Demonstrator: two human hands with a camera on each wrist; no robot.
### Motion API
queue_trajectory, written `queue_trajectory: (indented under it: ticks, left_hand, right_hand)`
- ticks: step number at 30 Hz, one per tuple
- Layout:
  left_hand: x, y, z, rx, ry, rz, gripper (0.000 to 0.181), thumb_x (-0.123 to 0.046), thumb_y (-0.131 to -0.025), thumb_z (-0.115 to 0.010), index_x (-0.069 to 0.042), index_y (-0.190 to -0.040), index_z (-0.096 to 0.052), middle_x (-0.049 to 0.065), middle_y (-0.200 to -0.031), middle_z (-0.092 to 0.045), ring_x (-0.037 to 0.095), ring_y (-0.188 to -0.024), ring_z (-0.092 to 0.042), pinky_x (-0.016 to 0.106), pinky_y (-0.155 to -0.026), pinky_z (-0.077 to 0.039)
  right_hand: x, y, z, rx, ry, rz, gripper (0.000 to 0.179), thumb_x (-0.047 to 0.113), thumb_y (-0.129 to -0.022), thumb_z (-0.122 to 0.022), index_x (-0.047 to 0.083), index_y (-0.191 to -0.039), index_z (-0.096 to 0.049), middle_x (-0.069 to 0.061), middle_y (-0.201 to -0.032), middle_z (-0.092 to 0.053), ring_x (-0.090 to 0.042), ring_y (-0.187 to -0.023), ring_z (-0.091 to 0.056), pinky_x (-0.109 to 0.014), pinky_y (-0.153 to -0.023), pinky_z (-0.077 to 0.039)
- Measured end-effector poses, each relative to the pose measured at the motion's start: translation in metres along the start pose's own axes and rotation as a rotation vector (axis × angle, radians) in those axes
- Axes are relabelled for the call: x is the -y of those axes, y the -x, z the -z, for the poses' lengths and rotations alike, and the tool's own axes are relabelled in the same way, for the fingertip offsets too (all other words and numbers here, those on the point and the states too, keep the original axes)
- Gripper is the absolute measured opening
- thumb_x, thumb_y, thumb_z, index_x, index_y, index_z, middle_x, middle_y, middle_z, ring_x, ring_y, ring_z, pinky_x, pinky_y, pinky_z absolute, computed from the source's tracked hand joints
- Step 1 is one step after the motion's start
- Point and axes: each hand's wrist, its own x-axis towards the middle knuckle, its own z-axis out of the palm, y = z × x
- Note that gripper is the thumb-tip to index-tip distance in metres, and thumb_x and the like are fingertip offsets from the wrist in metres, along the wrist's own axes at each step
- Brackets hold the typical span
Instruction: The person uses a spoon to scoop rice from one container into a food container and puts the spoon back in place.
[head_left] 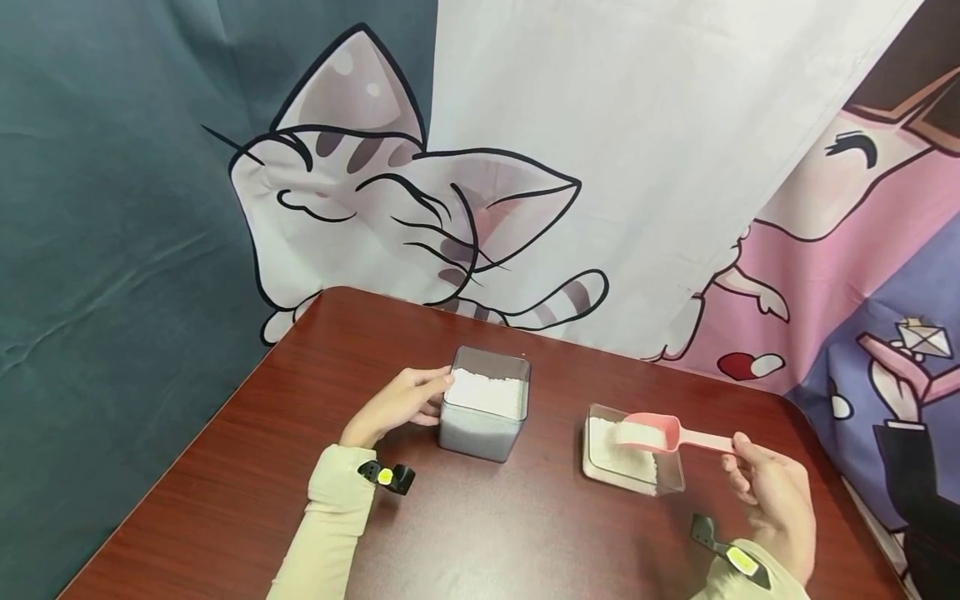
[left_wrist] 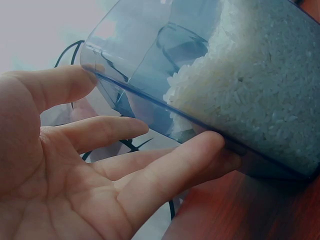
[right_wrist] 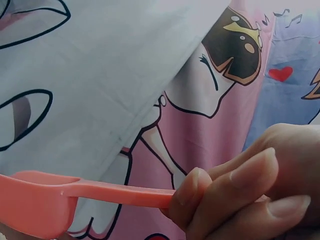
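My right hand [head_left: 776, 492] grips the end of a pink scoop's handle; in the right wrist view the thumb and fingers [right_wrist: 225, 200] close round it. The scoop [head_left: 667, 433] carries white rice and is over a shallow clear box [head_left: 671, 483] that also holds rice. On the left stands a taller clear, greyish-blue box [head_left: 480, 442], with rice [head_left: 487, 393] inside. My left hand [head_left: 401, 406] touches its left side with fingers spread and fairly straight. The left wrist view shows those fingertips [left_wrist: 212, 142] against the box wall, not wrapped round it.
Both boxes stand on a reddish-brown wooden table [head_left: 300, 433], the shallow one to the right of the tall one. Behind the table hangs a cloth [head_left: 637, 167] printed with a cat and other cartoon figures.
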Motion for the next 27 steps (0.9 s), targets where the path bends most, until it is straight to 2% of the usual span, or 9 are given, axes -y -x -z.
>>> queue_trajectory:
  ticks: [7,18,27]
  left_hand:
    - [-0.0009,-0.0006,0.0002,-0.001,-0.013,-0.005,0.054,-0.034,-0.094,-0.051,-0.005,-0.138,-0.04,0.02,-0.12,-0.057,0.026,-0.092,-0.064,0.039,-0.075,-0.055]
    - [-0.0038,0.0025,-0.001,-0.008,-0.009,-0.002,0.054,-0.034,-0.094,-0.051,-0.004,-0.138,-0.04,0.02,-0.119,-0.057,0.026,-0.09,-0.064,0.039,-0.075,-0.055]
    - [-0.0015,0.0015,-0.0002,-0.001,-0.008,-0.009,0.055,-0.034,-0.094,-0.051,-0.003,-0.138,-0.04,0.021,-0.119,-0.057,0.026,-0.09,-0.064,0.039,-0.075,-0.055]
  right_hand:
    - [0.0037,0.0036,-0.0032,-0.008,0.054,0.046,0.025,0.02,-0.092,-0.056,0.009,-0.072,-0.066,0.002,-0.054,-0.057,-0.004,-0.039,-0.039,-0.031,-0.041,-0.004]
    - [0.0066,0.0072,-0.0081,-0.038,0.234,0.095,0.026,0.028,-0.091,-0.057,0.011,-0.072,-0.063,0.002,-0.054,-0.056,-0.006,-0.041,-0.044,-0.035,-0.041,-0.012]
    - [0.0076,0.009,-0.0093,-0.109,0.332,0.108,0.028,0.028,-0.09,-0.058,0.011,-0.069,-0.062,0.002,-0.053,-0.055,-0.007,-0.04,-0.044,-0.027,-0.033,-0.025]
